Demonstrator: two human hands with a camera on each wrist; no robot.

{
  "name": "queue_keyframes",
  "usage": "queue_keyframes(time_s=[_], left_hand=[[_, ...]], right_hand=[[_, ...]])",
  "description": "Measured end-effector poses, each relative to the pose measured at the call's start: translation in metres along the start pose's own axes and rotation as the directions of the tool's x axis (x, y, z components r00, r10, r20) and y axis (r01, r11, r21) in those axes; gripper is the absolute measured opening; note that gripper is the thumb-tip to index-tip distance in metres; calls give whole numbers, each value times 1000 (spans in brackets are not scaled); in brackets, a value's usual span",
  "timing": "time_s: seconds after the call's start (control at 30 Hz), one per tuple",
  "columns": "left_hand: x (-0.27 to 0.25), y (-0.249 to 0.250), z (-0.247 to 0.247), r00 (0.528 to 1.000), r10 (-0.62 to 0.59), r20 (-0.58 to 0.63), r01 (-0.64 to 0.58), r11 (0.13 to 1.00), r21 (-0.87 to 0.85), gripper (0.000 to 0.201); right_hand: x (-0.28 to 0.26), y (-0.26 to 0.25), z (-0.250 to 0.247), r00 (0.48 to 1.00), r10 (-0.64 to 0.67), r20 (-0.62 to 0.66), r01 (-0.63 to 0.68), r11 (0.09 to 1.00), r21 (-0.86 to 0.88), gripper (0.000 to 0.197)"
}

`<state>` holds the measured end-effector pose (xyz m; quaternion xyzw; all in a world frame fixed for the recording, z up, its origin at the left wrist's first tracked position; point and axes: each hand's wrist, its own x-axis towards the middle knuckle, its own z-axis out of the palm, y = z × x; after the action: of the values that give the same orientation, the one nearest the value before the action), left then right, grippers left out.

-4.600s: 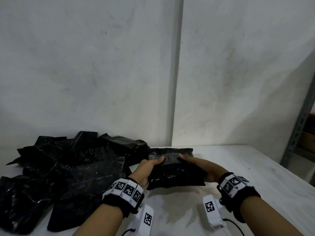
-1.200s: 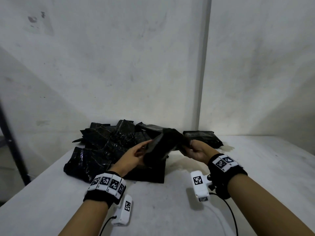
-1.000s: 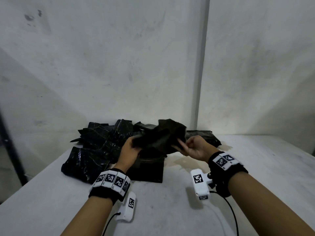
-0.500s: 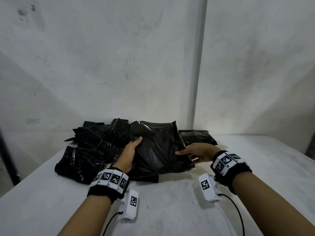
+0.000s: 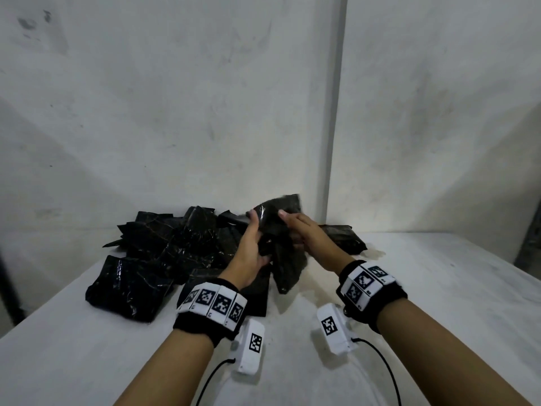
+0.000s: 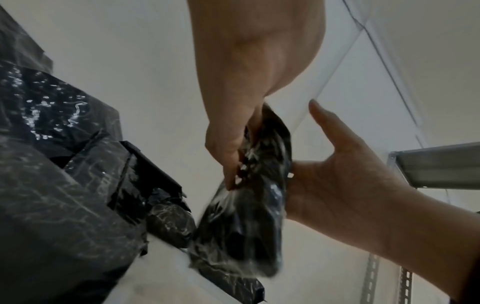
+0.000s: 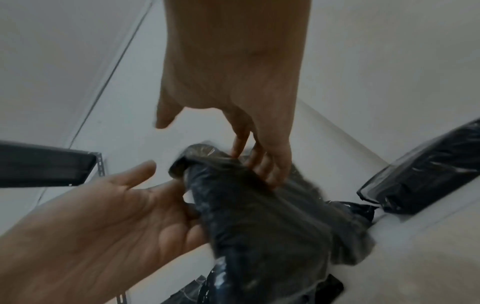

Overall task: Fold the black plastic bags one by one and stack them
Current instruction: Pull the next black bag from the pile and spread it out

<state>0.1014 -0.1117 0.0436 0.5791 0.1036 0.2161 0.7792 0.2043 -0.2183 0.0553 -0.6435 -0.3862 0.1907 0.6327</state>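
Note:
A crumpled black plastic bag [image 5: 285,253] hangs bunched above the white table [image 5: 424,291], between my two hands. My left hand [image 5: 257,230] grips its left side, thumb up on the top edge and fingers curled into the plastic. My right hand [image 5: 289,227] pinches the top right part, thumb in front. In the left wrist view the left hand's fingers [image 6: 231,164] dig into the bag [image 6: 246,226]. In the right wrist view the right hand's fingers [image 7: 262,166] press on the bag [image 7: 265,226]. A folded stack [image 5: 342,241] lies behind my right hand.
A loose pile of black bags [image 5: 164,247] covers the table's back left. One flat bag [image 5: 257,291] lies under my hands. The wall stands close behind. A metal shelf upright [image 5: 530,244] is at the right edge and a dark post [image 5: 8,282] at the left.
Half a second ago the bag was spread wide between my hands. The hands have come together and the bag is now gathered into a narrow bunch, lifted slightly.

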Motion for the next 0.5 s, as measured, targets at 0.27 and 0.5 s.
queue_keyframes(time_s=[0.27,0.5], left_hand=[[9,-5,3,965,205,-165,-162,956,243,57],[19,-16,-23,996,-63,-65,77,964,253,61]], right_hand=[[-9,3,-25,996,77,-45,-72,992,99,39],[-27,7,-60,938,343,46,-336,869,364,29]])
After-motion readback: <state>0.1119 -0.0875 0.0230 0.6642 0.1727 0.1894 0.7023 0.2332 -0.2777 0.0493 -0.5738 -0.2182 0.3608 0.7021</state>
